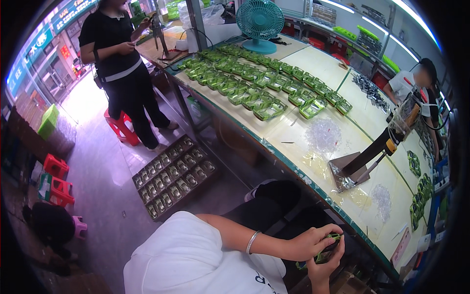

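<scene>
My left hand [309, 243], with a bracelet on its wrist, curls over a small green plastic piece [320, 257] just off the table's front edge. From below, my right hand [325, 270] closes round the same piece, so both hands grip it together. Fingers cover most of it, and its full shape is hidden. On the table beyond stands a machine with a slanting dark post [364, 159] on a metal base. Loose small clear parts [323, 135] lie behind the base, and another heap of clear parts [381, 202] sits nearer its right side.
Rows of green see-through plastic frames [257, 100] cover the table's far left, below a teal fan [259, 24]. More green frames [420, 201] and a phone [400, 246] lie at right. A filled tray [171, 176] rests on the floor. Two other people are nearby.
</scene>
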Tool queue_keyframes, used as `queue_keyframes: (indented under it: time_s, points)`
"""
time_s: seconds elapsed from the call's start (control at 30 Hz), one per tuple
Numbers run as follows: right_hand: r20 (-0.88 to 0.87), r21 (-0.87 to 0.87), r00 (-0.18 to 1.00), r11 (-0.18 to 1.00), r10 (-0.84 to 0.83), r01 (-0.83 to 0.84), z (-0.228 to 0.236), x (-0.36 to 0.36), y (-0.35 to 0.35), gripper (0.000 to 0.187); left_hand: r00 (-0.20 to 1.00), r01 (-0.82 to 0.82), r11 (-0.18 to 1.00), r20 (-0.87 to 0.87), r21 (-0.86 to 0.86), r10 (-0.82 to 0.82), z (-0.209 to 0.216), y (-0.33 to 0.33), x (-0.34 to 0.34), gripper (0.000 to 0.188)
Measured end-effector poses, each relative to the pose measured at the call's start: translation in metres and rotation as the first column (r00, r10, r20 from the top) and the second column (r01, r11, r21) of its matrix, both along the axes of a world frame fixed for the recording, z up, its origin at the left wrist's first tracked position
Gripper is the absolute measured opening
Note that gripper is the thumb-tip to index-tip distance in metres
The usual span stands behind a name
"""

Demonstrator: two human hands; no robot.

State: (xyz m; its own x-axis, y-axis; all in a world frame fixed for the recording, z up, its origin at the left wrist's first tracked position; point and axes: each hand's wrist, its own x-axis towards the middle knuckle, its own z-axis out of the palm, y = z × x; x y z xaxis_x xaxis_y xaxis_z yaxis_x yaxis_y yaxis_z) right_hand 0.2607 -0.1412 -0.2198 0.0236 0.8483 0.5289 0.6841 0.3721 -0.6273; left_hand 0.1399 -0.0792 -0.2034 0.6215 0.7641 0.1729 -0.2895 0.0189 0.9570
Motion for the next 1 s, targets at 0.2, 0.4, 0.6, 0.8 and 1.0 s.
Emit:
queue_keyframes:
  time_s: [0.2, 0.4, 0.6, 0.8, 1.0]
  points:
    - [-0.044, -0.043, 0.998, 0.998, 0.037, -0.038, -0.001, 0.006, 0.0, 0.082, 1.0, 0.002, 0.994, 0.002, -0.111, -0.001, 0.002, -0.001, -0.002, 0.031]
    - [-0.026, -0.114, 0.995, 0.989, 0.091, -0.094, -0.008, 0.02, -0.006, 0.082, 0.989, 0.145, 0.835, 0.089, -0.532, -0.115, 0.001, 0.01, -0.006, 0.03]
    - [0.184, -0.093, 0.972, 0.987, 0.147, -0.132, -0.006, 0.021, -0.004, 0.08, 0.967, 0.232, 0.831, 0.029, -0.506, -0.252, -0.006, 0.024, -0.008, 0.024]
    - [0.241, -0.071, 0.956, 0.986, 0.165, -0.152, -0.008, 0.024, -0.005, 0.08, 0.969, 0.246, 0.891, 0.072, -0.382, -0.237, -0.006, 0.022, -0.008, 0.018]
    - [0.238, -0.103, 0.956, 0.983, 0.171, -0.15, -0.007, 0.023, -0.006, 0.081, 0.963, 0.27, 0.893, 0.126, -0.361, -0.24, -0.003, 0.022, -0.012, 0.017]
